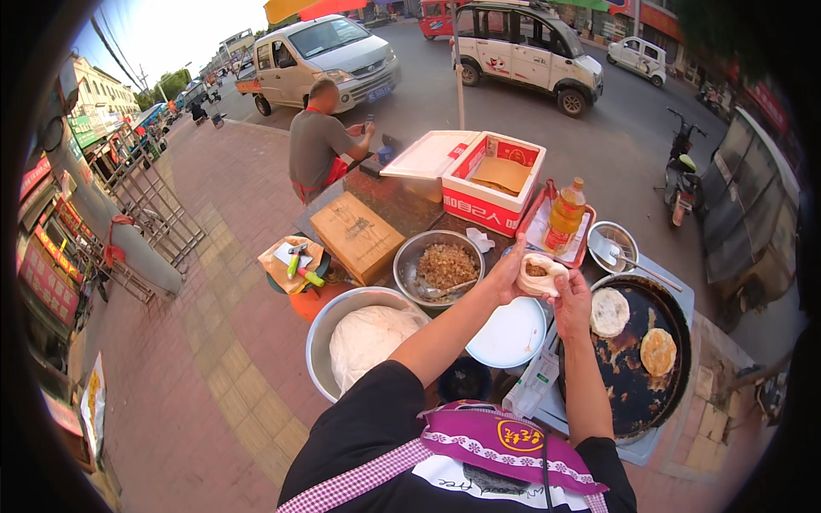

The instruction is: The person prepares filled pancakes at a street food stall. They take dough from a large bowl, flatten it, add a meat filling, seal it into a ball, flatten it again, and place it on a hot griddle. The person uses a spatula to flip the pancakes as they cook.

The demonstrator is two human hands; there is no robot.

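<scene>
My left hand (pixel 510 272) and my right hand (pixel 571 295) hold a round of raw dough (pixel 542 276) between them, its brown filling showing through an opening at the top. Behind my left forearm is a metal bowl of chopped filling (pixel 447 263) with a spoon in it. A large basin holds a mass of pale dough (pixel 372 336) at the left. Below my hands lies a white round lid or plate (pixel 507 330). On the black griddle pan (pixel 625 385) at the right sit a pale flatbread (pixel 609 312) and a browned flatbread (pixel 658 352).
An oil bottle (pixel 564 218) stands on a red tray beside an open foam box (pixel 490 205). A small metal bowl (pixel 612 243) holds a long-handled utensil. A wooden box (pixel 356 237) and peelers (pixel 298 264) lie left. A seated person (pixel 317 141) is beyond; vehicles occupy the road.
</scene>
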